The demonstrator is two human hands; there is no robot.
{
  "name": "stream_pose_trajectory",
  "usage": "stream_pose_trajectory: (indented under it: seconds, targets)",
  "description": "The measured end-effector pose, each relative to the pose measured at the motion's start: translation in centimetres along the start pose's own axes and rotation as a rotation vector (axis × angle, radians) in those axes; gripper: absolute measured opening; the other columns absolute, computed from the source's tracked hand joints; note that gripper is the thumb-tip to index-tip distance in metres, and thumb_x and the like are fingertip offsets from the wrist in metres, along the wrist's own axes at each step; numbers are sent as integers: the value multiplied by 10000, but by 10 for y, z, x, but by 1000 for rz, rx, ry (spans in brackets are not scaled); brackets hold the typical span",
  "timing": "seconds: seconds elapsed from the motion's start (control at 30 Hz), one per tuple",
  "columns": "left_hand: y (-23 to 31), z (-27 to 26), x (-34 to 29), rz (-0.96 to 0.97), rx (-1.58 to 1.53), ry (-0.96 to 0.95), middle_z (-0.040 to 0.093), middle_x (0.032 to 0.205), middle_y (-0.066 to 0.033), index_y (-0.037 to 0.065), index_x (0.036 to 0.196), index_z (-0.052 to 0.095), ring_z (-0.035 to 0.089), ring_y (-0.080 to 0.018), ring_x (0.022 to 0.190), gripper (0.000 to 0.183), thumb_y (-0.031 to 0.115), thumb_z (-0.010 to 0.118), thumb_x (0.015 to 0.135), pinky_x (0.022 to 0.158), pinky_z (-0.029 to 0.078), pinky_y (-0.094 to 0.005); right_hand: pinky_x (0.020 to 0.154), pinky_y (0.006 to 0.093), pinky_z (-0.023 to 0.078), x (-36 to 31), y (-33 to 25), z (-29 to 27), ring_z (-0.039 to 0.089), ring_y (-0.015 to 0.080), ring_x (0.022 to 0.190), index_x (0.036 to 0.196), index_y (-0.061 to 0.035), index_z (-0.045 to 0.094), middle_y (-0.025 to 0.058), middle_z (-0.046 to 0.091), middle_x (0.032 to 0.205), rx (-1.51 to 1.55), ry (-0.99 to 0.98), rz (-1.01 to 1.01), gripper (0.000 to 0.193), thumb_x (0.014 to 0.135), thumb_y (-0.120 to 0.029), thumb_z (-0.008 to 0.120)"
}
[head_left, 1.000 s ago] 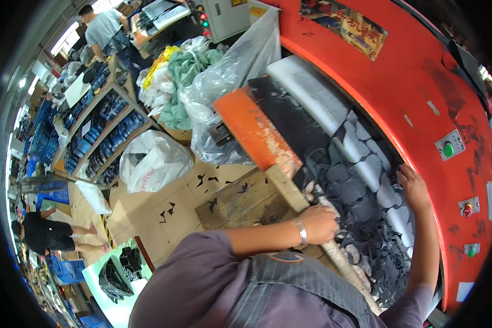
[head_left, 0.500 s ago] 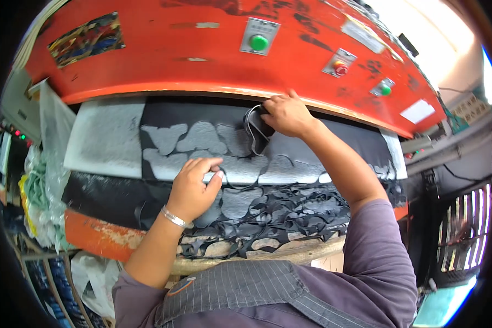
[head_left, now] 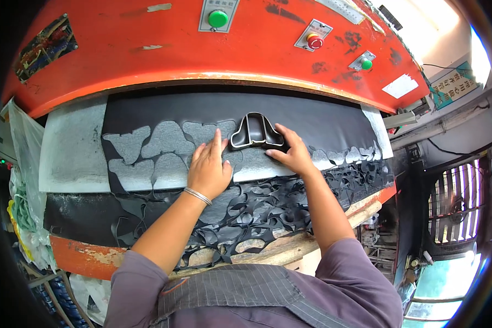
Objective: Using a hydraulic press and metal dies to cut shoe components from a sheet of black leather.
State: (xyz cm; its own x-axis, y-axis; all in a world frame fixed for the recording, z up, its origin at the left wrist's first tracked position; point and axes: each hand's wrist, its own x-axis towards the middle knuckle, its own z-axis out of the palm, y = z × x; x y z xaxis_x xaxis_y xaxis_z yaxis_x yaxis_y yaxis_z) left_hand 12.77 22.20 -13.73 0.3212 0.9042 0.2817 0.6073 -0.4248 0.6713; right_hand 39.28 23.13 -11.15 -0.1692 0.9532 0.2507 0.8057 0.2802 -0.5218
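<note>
A metal cutting die, bell-shaped with two inner bars, lies flat on a black sheet. My right hand has its thumb and fingers around the die's lower right corner. To the left of the die, my left hand rests with outstretched fingers on the sheet and touches no die. Grey bell-shaped cut-outs show in the black sheet beside and in front of my hands, with a whitish board under them.
A red press beam with a green button and a red button spans the far side. Tangled black scraps hang over the near edge by a wooden bar. Plastic bags hang at left.
The die, standing tilted in my right hand before, now lies flat on the sheet. My left hand has straightened its fingers and moved up toward the die. The view has shifted.
</note>
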Motion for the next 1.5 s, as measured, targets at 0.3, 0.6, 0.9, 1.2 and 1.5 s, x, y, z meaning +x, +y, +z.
stream_pose_trajectory:
  seconds: [0.3,0.6,0.9,1.2,1.5]
  targets:
    - [-2,-1,1,-39,14,-40,570,1317,-107,-47,1446,208,545,-238,1178,763,96,565,787,1109,268,-410,974,410,420,1,1,15,573,340,1078,1176,-25,594,164,629,1159,-126,147,-155,588,659,-230,787]
    - [14,-11,7,-87,43,28,600,1267,-129,-49,1408,293,532,-260,1203,695,99,572,790,1051,355,-384,994,437,411,-1,-11,6,570,354,1117,1254,-25,540,197,606,1191,-216,139,-151,732,657,-347,817]
    - [109,-109,66,410,218,829,562,715,-110,34,748,572,512,-314,685,181,122,563,906,639,412,-406,1122,473,222,49,35,-192,288,381,1371,1378,7,406,247,322,1459,-185,1190,-275,590,921,-313,596]
    - [135,-77,-38,20,28,287,494,625,-155,20,649,505,501,-326,579,305,180,604,889,544,399,-388,1025,451,359,-34,2,-143,495,344,1187,1181,-18,581,178,556,1242,20,616,-438,412,838,-226,675]
    - [176,-3,-189,-102,80,-108,631,756,-73,90,782,705,607,-272,779,136,216,659,801,694,492,-385,745,377,508,-192,-98,-48,611,309,831,932,14,613,142,609,865,157,-546,-627,409,658,-258,748]
